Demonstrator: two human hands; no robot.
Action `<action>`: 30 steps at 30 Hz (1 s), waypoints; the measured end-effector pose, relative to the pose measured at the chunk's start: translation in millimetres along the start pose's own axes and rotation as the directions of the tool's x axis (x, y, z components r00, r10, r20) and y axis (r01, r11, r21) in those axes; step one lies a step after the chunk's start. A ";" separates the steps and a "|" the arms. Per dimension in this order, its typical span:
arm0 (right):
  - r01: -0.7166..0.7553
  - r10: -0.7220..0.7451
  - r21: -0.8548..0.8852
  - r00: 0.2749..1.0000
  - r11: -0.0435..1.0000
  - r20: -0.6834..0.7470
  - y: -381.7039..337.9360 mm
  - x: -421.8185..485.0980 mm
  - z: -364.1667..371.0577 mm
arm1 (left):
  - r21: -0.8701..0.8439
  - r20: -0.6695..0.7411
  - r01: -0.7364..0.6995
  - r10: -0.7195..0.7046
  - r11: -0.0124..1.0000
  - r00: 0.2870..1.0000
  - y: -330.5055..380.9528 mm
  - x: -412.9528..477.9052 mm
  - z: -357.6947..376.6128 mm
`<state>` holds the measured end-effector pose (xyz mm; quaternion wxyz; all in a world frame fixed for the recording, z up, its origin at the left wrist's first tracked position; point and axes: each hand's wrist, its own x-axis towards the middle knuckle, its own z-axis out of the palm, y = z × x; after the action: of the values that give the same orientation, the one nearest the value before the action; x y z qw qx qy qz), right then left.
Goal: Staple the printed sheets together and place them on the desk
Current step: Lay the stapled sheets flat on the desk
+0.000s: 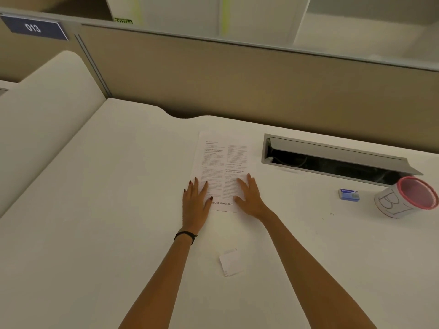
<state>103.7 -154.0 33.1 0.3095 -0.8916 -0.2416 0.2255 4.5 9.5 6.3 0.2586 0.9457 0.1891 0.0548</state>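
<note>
The printed sheets point(223, 160) lie flat on the white desk point(118, 210), text side up, in the middle of the view. My left hand point(196, 205) rests palm down on their lower left corner, fingers spread. On the lower right part of the sheets my right hand point(249, 198) lies flat too, with fingers apart. Neither hand holds anything. No stapler shows in this view.
A small blue box point(348, 194) lies to the right, beside a white cup with a pink rim point(403, 198). Behind them an open cable tray point(332, 160) is sunk into the desk. A small paper scrap point(231, 262) lies between my forearms. A beige partition point(237, 79) bounds the back.
</note>
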 end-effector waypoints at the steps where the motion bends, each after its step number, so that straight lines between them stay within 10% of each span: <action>1: 0.033 -0.031 -0.079 0.999 0.996 0.031 2.1 1.4 1.7 | 0.036 0.000 -0.031 0.031 0.999 1.000 -4.0 3.4 0.2; 30: 0.068 -0.123 -0.401 0.986 0.914 -0.113 20.7 50.8 7.3 | 0.206 -0.002 -0.195 0.199 0.959 0.980 -25.6 63.7 1.2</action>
<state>145.4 -136.1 1.5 0.1495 -0.9360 -0.3039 0.0956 55.1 53.8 -7.4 0.1510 0.9807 0.1016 0.0710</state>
